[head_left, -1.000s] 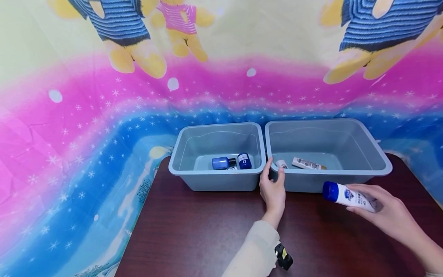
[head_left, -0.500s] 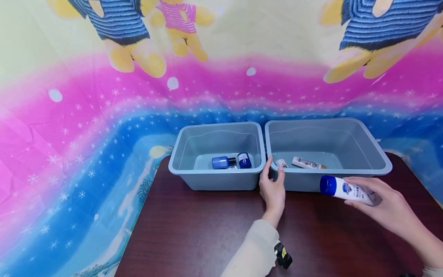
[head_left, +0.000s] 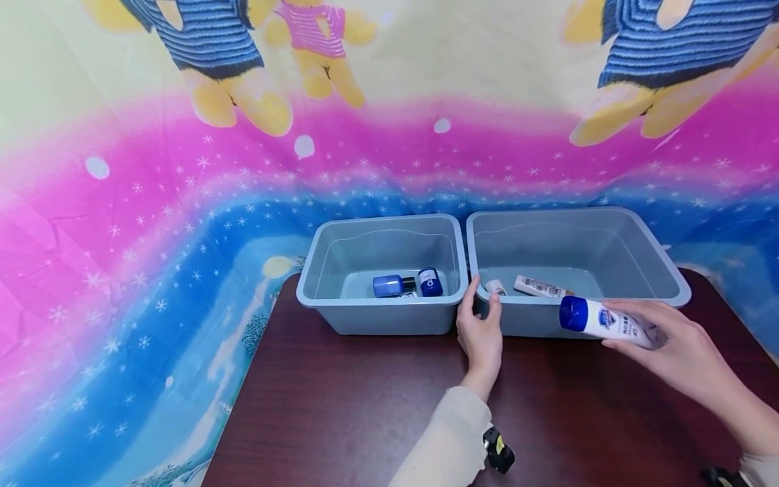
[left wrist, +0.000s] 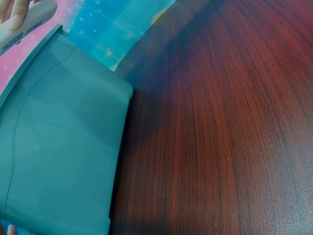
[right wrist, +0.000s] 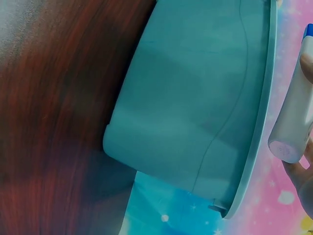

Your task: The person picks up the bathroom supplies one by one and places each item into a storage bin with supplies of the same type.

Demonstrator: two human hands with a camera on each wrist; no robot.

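In the head view my right hand (head_left: 675, 345) grips a white bottle (head_left: 611, 323) with a blue flip cap and a printed label. The bottle lies tilted, cap to the left, in front of the right grey bin's near rim. Its flat base also shows in the right wrist view, where fingers (right wrist: 304, 188) lie around the bottle (right wrist: 293, 112). My left hand (head_left: 481, 338) touches the near left corner of the right grey bin (head_left: 584, 303), index finger and thumb extended. Inside that bin are a white tube (head_left: 538, 287) and a small white item (head_left: 495, 287).
Beside it stands the left grey bin (head_left: 383, 302), holding a blue bottle with a black cap (head_left: 389, 286), a dark blue container (head_left: 429, 282) and a partly hidden white item. Both bins sit on a dark wood table (head_left: 365, 399) against a patterned cloth backdrop (head_left: 182, 270).
My right hand has raised the white bottle and shifted it slightly left, closer to the right bin's front rim. The left hand and both bins have stayed in place.
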